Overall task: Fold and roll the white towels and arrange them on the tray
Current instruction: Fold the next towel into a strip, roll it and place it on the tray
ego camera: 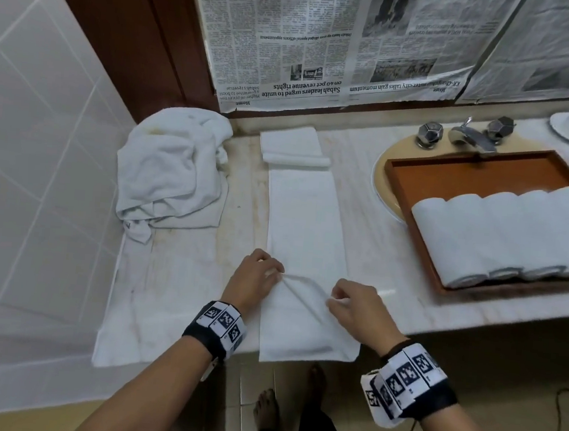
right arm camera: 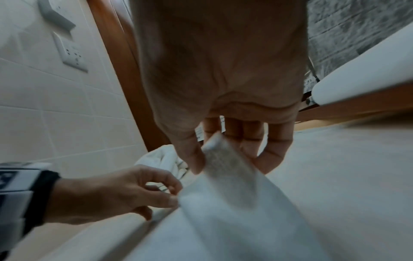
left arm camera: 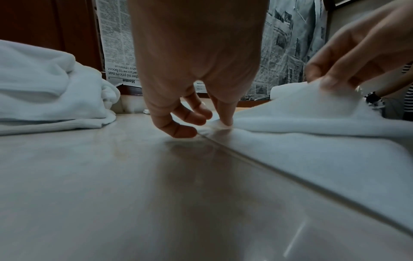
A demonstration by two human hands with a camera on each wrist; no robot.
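Left hand: thumb and forefinger pinch the left edge of the long towel.
Right hand: thumb and fingers pinch its right edge, lifted.
Long towel: flat on counter, left of tray.
Tray: holds rolled towels.

The newspaper stuck upside down on the far wall reads "Sabah leaders urged to unite on 40 pct revenue rights", "Home" at its lower left, and "talks gain momentum" further right; the small print is unreadable.
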